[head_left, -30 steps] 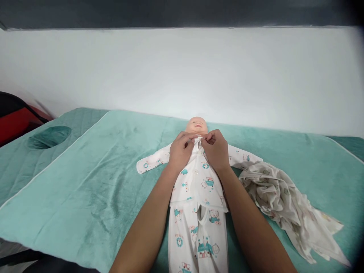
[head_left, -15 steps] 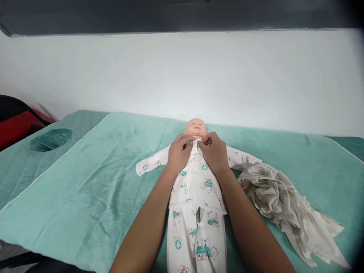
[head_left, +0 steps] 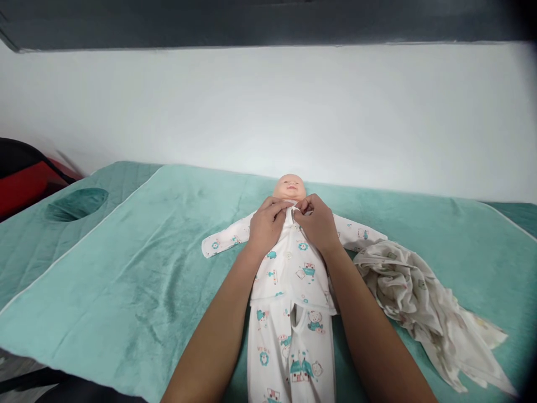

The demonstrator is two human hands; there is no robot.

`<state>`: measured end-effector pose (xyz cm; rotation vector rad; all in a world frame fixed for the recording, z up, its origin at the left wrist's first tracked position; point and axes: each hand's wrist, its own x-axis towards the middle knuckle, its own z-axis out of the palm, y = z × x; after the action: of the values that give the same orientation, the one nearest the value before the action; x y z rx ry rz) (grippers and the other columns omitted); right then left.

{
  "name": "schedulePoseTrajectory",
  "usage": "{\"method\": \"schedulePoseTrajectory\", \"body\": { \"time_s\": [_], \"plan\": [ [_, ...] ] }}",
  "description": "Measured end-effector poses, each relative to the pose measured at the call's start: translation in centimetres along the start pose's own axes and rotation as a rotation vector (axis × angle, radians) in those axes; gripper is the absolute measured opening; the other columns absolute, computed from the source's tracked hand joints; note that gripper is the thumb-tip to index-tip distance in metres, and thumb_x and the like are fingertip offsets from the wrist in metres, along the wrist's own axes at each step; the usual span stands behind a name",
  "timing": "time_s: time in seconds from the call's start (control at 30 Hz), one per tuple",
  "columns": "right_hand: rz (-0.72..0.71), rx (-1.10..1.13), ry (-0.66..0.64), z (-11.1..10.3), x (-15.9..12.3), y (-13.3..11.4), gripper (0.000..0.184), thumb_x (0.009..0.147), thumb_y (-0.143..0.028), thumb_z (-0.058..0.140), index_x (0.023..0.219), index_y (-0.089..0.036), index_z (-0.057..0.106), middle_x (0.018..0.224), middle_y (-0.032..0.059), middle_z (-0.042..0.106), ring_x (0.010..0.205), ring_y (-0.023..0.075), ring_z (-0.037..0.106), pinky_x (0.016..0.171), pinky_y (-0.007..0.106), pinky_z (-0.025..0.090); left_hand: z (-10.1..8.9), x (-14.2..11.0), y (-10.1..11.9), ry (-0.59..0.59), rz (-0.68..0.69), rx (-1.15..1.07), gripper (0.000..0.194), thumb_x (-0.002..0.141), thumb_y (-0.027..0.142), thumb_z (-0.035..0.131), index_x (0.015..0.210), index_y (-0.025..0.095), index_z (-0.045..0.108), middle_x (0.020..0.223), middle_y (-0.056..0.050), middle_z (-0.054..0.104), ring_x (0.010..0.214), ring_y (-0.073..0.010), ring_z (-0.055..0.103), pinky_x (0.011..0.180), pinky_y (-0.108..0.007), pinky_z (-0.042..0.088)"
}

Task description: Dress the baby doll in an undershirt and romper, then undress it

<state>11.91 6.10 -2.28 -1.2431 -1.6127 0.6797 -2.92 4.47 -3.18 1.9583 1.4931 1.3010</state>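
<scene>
A baby doll lies on its back, head toward the wall, its arms spread. It wears a white printed baby shirt and matching printed trousers. At the collar, my left hand pinches the shirt's front edge from the left. My right hand grips the opposite edge from the right, thumb and fingers together. A narrow gap in the cloth shows between the two hands. Lower on the shirt front a pale button shows. Whether a button sits between my fingers is hidden.
A crumpled white printed cloth lies to the right, touching the doll's sleeve. The green cover spreads over the bed, which has a face hole at the left. A white wall stands behind. A red and black item is at far left.
Both hands stay at the collar, with small shifts of the fingers on the shirt edges. The view has moved very slightly; the doll and cloth lie as before.
</scene>
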Motion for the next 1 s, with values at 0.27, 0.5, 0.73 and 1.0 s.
{"method": "schedulePoseTrajectory", "body": {
  "time_s": [0.27, 0.5, 0.73, 1.0],
  "plan": [
    [-0.041, -0.007, 0.034, 0.4, -0.2, 0.0, 0.006, 0.076, -0.020, 0.054, 0.075, -0.023, 0.048, 0.076, -0.0031, 0.061, 0.069, 0.0136, 0.052, 0.067, 0.027, 0.039, -0.2, 0.0, -0.3, -0.063, 0.007, 0.029, 0.029, 0.094, 0.015, 0.042, 0.105, 0.026, 0.066, 0.112, -0.003, 0.062, 0.099, -0.0174, 0.062, 0.088, -0.031, 0.047],
    [0.077, 0.088, 0.082, 0.5, 0.1, 0.3, 0.010, 0.074, -0.024, 0.060, 0.077, -0.022, 0.051, 0.070, -0.0042, 0.057, 0.065, 0.0131, 0.054, 0.064, 0.026, 0.043, -0.2, 0.0, 0.0, -0.035, -0.009, -0.016, 0.025, 0.094, 0.018, 0.044, 0.102, 0.026, 0.066, 0.112, -0.003, 0.063, 0.096, -0.0171, 0.061, 0.080, -0.029, 0.046],
    [0.223, 0.345, 0.191, 0.0, 0.1, 0.1, 0.020, 0.076, -0.030, 0.060, 0.090, -0.024, 0.046, 0.075, -0.0052, 0.054, 0.052, 0.0100, 0.049, 0.047, 0.023, 0.037, -0.9, -0.5, 0.6, -0.010, -0.058, -0.165, 0.025, 0.097, 0.033, 0.047, 0.112, 0.024, 0.066, 0.103, -0.002, 0.068, 0.082, -0.0144, 0.059, 0.079, -0.028, 0.046],
    [0.075, 0.009, 0.164, -2.1, -2.3, -2.6, 0.009, 0.084, -0.027, 0.054, 0.092, -0.025, 0.052, 0.068, -0.0044, 0.057, 0.057, 0.0139, 0.053, 0.058, 0.027, 0.040, -2.7, -1.4, 1.5, -0.256, 0.065, -0.100, 0.021, 0.092, 0.031, 0.053, 0.096, 0.025, 0.073, 0.086, -0.002, 0.061, 0.076, -0.0148, 0.054, 0.070, -0.028, 0.043]
  ]
}}
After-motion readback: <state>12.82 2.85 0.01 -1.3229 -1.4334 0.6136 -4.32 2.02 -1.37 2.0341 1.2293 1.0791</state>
